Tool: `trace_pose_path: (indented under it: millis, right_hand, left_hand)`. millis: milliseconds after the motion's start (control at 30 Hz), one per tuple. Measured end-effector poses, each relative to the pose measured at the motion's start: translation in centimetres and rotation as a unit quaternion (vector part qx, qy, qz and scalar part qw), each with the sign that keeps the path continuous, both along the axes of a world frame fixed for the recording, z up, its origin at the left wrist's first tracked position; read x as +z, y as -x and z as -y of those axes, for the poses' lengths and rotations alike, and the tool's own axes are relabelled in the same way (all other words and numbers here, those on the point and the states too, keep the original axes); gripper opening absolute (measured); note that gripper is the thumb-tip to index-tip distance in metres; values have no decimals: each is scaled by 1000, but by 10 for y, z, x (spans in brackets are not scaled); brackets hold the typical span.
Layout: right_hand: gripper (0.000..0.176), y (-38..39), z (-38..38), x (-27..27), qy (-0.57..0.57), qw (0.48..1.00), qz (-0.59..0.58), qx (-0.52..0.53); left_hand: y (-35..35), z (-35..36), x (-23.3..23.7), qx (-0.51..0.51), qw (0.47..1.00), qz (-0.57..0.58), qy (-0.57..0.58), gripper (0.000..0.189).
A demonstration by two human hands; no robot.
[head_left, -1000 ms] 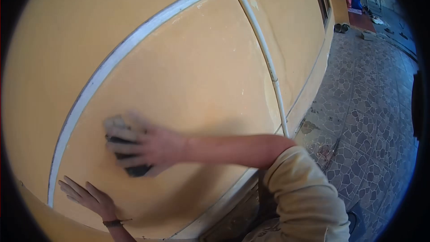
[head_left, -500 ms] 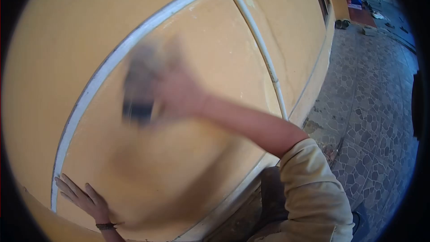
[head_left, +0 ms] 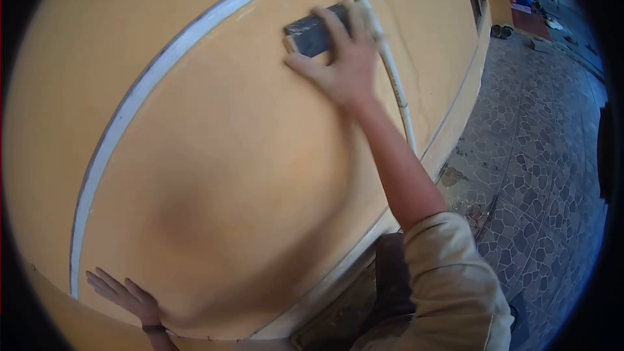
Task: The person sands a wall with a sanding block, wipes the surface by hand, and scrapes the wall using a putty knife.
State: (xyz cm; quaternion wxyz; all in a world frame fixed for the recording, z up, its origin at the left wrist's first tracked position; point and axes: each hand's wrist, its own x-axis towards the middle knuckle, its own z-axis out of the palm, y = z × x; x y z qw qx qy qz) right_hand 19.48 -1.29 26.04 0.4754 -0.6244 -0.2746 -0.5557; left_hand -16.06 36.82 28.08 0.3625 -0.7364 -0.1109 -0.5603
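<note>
My right hand (head_left: 344,58) presses a dark sanding block (head_left: 311,34) flat against the yellow wall (head_left: 247,156), high up near the vertical white pipe (head_left: 390,78). The fingers are spread over the block, which pokes out past the fingertips to the left. My left hand (head_left: 123,296) rests open and flat on the wall at the lower left, near the bottom end of the long white pipe (head_left: 130,110) that crosses the wall. A dark band sits on that wrist. My right sleeve (head_left: 448,286) is beige.
A grey patterned stone floor (head_left: 533,156) runs along the wall's base to the right. Shoes (head_left: 500,30), a red mat and bright items lie far off at the top right. Dirt and debris lie at the wall's foot (head_left: 455,179).
My right hand has swept the sanding block from the lower left of the wall panel up and to the right, near the vertical pipe. My left hand has stayed planted on the wall.
</note>
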Motion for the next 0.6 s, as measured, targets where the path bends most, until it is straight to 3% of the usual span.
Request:
trace_pose_path:
  millis: [133,167,200,267,333,400,500,567,600]
  right_hand:
    - [66,51,-71,8,-145,989,-26,-32]
    - [67,84,-105,-7,-4,997,72,9]
    - [68,113,-119,-14,142,974,170,49]
    - [71,84,-104,-28,177,953,228,92]
    - [75,37,-50,-25,191,961,191,62]
    - [73,-3,18,-13,46,995,-26,-79]
    - [65,-11,-8,-7,-265,955,-65,-119]
    - [53,54,-74,7,-213,977,-31,14]
    - [58,80,-116,-1,-85,993,85,-13]
  left_hand:
    - [-19,14,-9,0,996,71,59,66]
    - [-16,15,-5,-1,996,63,60,66]
    - [-15,16,-5,-3,996,58,65,66]
    - [-8,11,-8,2,997,32,71,66]
    - [19,-6,-10,23,998,-20,61,67]
    - [24,-16,-18,27,997,5,65,69]
    - [5,-3,-30,0,994,82,75,70]
    - [-9,5,-34,-11,987,122,108,68]
    - [-14,4,-32,-13,985,129,114,68]
